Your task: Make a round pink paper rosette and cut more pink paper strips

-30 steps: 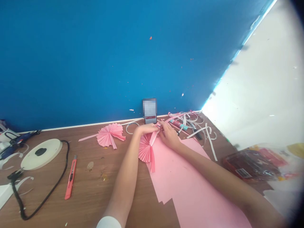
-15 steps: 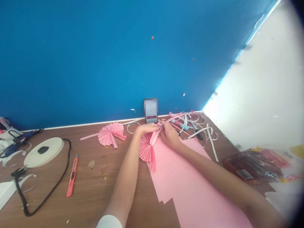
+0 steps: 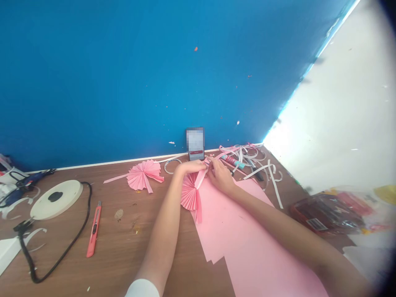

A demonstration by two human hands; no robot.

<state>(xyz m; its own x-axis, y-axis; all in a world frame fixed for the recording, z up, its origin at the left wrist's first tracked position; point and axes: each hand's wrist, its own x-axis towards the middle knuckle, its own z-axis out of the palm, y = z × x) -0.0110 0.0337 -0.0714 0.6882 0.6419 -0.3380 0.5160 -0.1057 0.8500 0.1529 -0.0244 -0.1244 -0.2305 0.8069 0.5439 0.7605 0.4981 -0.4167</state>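
My left hand (image 3: 194,166) and my right hand (image 3: 220,175) meet near the back of the table, fingers closed on a pink paper strip (image 3: 200,180). The strip runs down to a pleated pink paper fan (image 3: 189,195), which hangs just below my left hand. A folded tail drops from the fan onto pink paper sheets (image 3: 244,231) lying under my right forearm. My fingertips partly hide the strip's upper end. To the left lies a second pleated pink fan bow (image 3: 144,175) with paper tails, touched by neither hand.
A phone (image 3: 195,143) leans against the blue wall behind my hands. Paper strips (image 3: 247,154) and a glue tube (image 3: 233,161) lie at back right. A red box cutter (image 3: 94,231), a round white disc (image 3: 57,200) with a black cable (image 3: 88,214) are left. A plastic-wrapped pack (image 3: 328,212) sits right.
The view has shifted very slightly. Both hands stay at the pink strip, with only tiny finger movement; the fan hangs in the same place.
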